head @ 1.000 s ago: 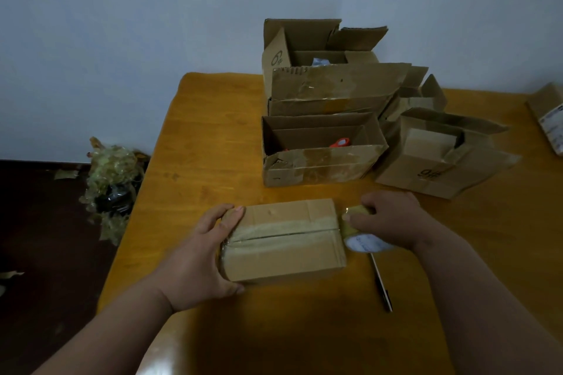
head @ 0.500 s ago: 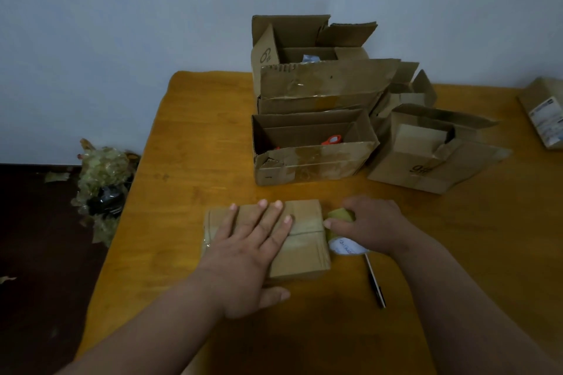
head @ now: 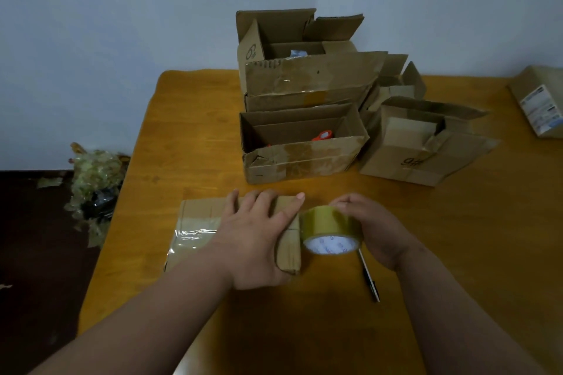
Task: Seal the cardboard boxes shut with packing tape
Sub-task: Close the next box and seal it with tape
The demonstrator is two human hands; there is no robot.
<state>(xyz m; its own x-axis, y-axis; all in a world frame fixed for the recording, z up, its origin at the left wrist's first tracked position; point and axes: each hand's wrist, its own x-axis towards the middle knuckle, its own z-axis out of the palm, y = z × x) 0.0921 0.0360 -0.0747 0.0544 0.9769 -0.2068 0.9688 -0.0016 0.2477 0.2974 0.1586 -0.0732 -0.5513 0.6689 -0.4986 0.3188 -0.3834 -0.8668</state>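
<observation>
Head view: our left hand (head: 256, 231) presses flat, fingers straight, on the closed box (head: 195, 228) at the tabletop's (head: 189, 143) near edge. Our right hand (head: 374, 228) grips the tape roll (head: 330, 230) touching the box's right end. Pen (head: 369, 277) beside it; open boxes (head: 301, 143) behind.

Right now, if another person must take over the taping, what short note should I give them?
Left hand: flat on the small closed box, pressing the tape down.
Right hand: grips the tape roll at the box's right end.
Done: clear tape already lies across this box's top.
Left: finish this strip; the open boxes behind are not sealed.
A pen lies beside the roll.
</observation>
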